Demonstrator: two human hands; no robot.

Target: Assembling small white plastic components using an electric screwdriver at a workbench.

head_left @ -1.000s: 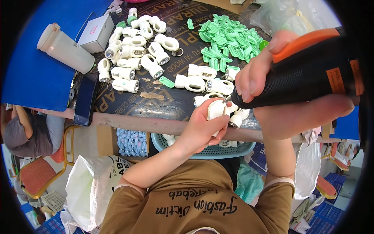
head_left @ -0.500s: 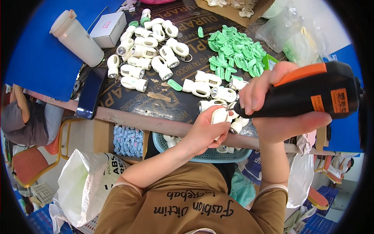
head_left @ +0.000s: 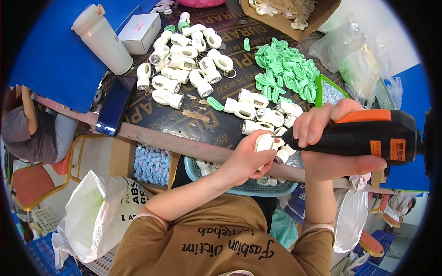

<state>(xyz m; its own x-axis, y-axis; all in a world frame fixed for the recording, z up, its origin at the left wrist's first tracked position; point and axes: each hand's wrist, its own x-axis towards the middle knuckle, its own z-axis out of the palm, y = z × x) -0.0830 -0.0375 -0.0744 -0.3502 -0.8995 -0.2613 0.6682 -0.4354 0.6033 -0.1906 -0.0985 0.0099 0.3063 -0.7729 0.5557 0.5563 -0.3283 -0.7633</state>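
Observation:
In my left hand (head_left: 246, 158) is a small white flashlight (head_left: 264, 143), held at the table's front edge with the fingers closed round it. My right hand (head_left: 317, 129) grips a black and orange electric screwdriver (head_left: 354, 138), lying nearly level. Its tip points left at the flashlight; whether it touches a screw is hidden by the fingers. Just beyond my hands lie several more white flashlights (head_left: 270, 116). A larger heap of them (head_left: 179, 62), some with key rings, spreads farther left. Green plastic pieces (head_left: 290, 69) are piled behind, and one loose piece (head_left: 215, 103) lies apart.
A blue basket (head_left: 285, 189) with white flashlights sits below the table edge. Left on the table are a phone (head_left: 115, 106), a white bottle (head_left: 103, 41) and a white box (head_left: 140, 34). A green tray (head_left: 319, 89) and a cardboard box of white parts (head_left: 301, 33) stand right.
The view has shifted, so the table things appear farther right. The screwdriver's rear end has dropped lower in the picture. Both hands keep their hold.

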